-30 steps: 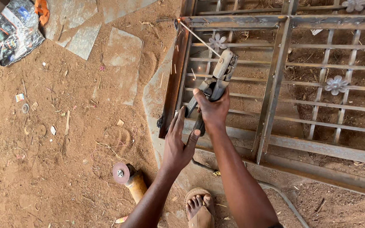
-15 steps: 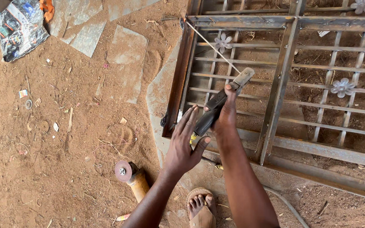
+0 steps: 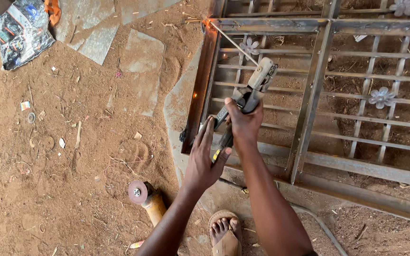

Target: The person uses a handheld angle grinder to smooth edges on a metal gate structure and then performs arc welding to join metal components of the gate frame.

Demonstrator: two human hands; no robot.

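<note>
Two bare hands are counted: a left hand and a right hand. One grey metal welding electrode holder is noted, with one thin welding rod fitted. One rusty steel gate frame is recorded on the ground; three grey metal flower ornaments are seen on it. One angle grinder with a round disc is counted. One sandalled foot is in view. One crumpled printed plastic bag is logged.
</note>
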